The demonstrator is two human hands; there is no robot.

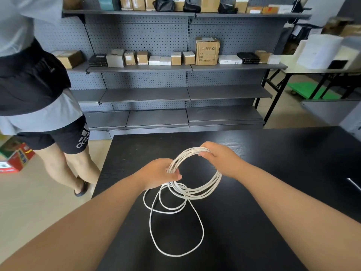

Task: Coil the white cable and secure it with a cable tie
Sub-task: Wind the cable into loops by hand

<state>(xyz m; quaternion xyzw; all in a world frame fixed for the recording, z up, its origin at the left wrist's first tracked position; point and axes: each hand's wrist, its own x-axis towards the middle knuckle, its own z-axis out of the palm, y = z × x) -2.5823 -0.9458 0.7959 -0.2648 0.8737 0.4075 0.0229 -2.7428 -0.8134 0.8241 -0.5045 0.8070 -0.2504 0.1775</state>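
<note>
Over the matte black wood-grain table (273, 173), the thin white round cable (195, 194) looks maybe half coiled. I'd feed the slack loops lying on the tabletop into the bundle one at a time, same size, no twists. Left hand (158, 173) pinches the coil's near-left side and right hand (218, 157) curls over its far side, both forearms reaching forward.

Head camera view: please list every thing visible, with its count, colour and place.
white cable: one, white, partly coiled between both hands, loose loops on the table
table: one, black, under the cable
shelf unit: one, grey, behind the table
boxes: many, brown, white, black, on its upper shelves
other person: one, grey shirt, black shorts, standing left
carton: one, red, floor far left
left hand: one, grips the coil's near side
right hand: one, grips the coil's far side
</note>
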